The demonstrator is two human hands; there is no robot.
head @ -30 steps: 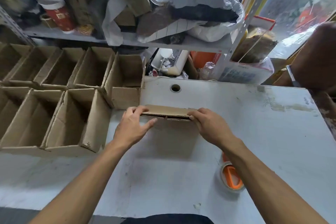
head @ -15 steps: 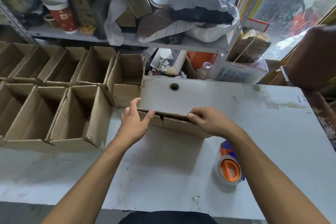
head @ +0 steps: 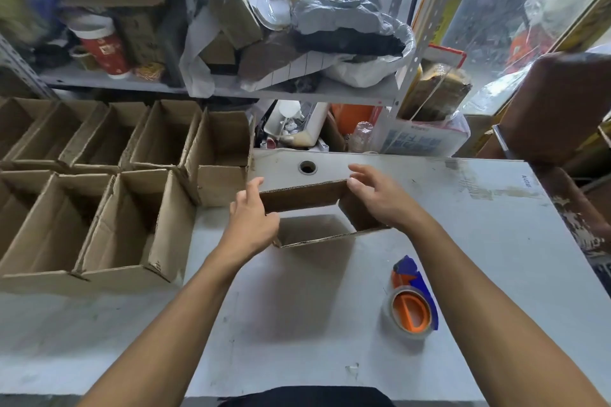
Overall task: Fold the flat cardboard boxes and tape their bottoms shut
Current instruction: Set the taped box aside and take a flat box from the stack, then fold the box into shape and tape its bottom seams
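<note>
The box (head: pixel 317 211), opened into a sleeve, sat mid-table with its long axis running 9 to 3. The left hand (head: pixel 251 225) pinched its 9 o'clock end; the right hand (head: pixel 380 198), fingers spread, touched the 3 o'clock corner.

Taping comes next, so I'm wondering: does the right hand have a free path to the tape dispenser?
Probably yes. The tape dispenser lies alone on the table, nearer the person than the right hand, with nothing between them. That hand would first have to leave the opened box.
</note>
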